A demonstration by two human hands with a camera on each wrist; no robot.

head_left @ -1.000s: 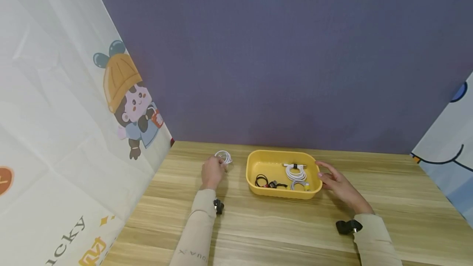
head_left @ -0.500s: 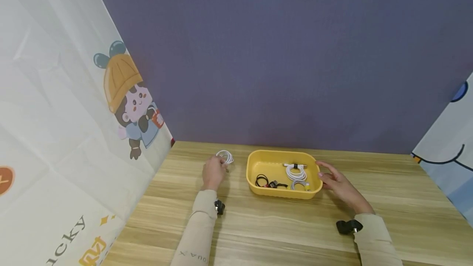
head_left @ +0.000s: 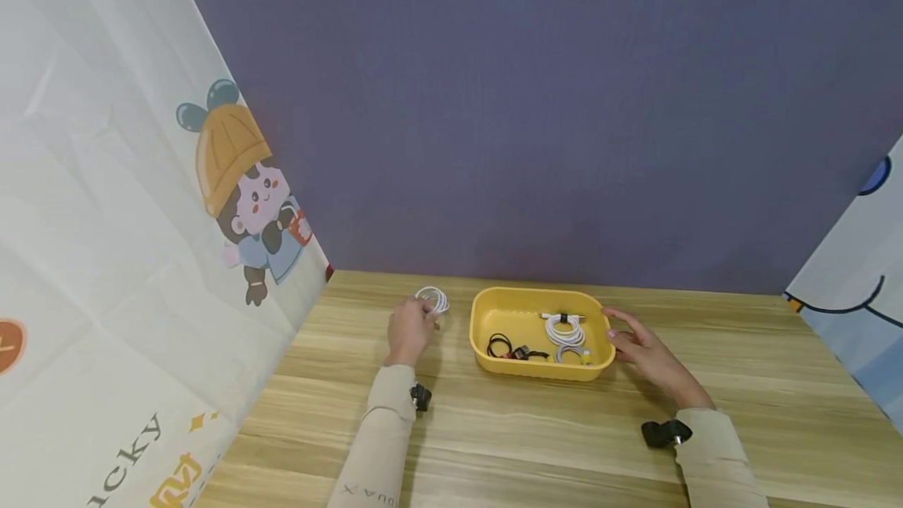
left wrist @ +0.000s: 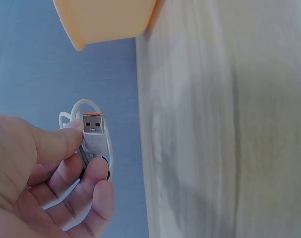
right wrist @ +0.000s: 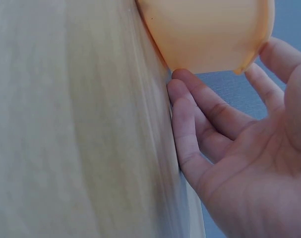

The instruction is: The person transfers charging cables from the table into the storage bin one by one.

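Note:
My left hand pinches a coiled white USB cable between thumb and fingers, left of a yellow plastic bin. Up close in the left wrist view, the USB cable shows its metal plug with an orange inner tab, and a dark band shows behind the fingers. My right hand rests at the right end of the yellow bin, thumb and fingertips touching its rim and end wall. Inside the bin lie a coiled white cable with a black strap, a black cable and a small grey cable.
The bin stands on a wood-grain table in front of a dark blue-grey panel. A printed white sheet covers the left side, and another printed sheet hangs at the right. A small black camera sits on each wrist.
My left hand has shifted slightly to the right with the white USB cable, toward the bin. The right hand and the bin have stayed in place.

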